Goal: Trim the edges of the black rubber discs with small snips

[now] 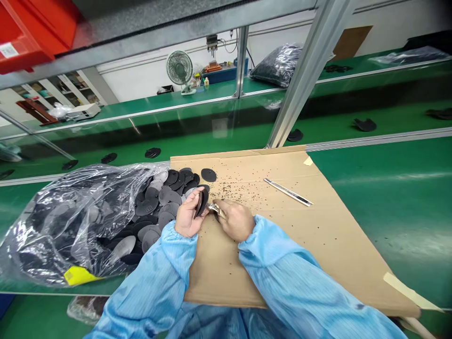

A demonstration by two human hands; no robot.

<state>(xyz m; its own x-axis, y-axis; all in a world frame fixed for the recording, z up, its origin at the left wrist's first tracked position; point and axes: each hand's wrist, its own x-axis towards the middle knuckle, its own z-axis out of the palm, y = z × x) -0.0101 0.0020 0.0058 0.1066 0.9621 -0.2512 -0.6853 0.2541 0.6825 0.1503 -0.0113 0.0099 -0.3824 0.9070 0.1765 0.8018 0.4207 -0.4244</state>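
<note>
My left hand (pixel 189 216) is closed round a few black oval discs (pixel 201 202), held upright on edge above the cardboard. My right hand (pixel 236 219) is wrapped round metal nippers (pixel 216 209), whose jaws meet the near edge of the discs. Whether the jaws are closed on that edge is too small to tell. To the left, a heap of black and grey oval discs (pixel 168 194) spills from a clear plastic bag (pixel 70 221). One single disc (pixel 208 175) lies flat on the cardboard beyond my hands.
A cardboard sheet (pixel 282 254) covers the green bench, strewn with small black scraps (pixel 229 190). On it lies a slim white-and-black strip (pixel 288 192). A metal post (pixel 310 70) rises behind the sheet. Several dark pieces lie along the green belt (pixel 197 141). A red bin (pixel 35 33) sits upper left.
</note>
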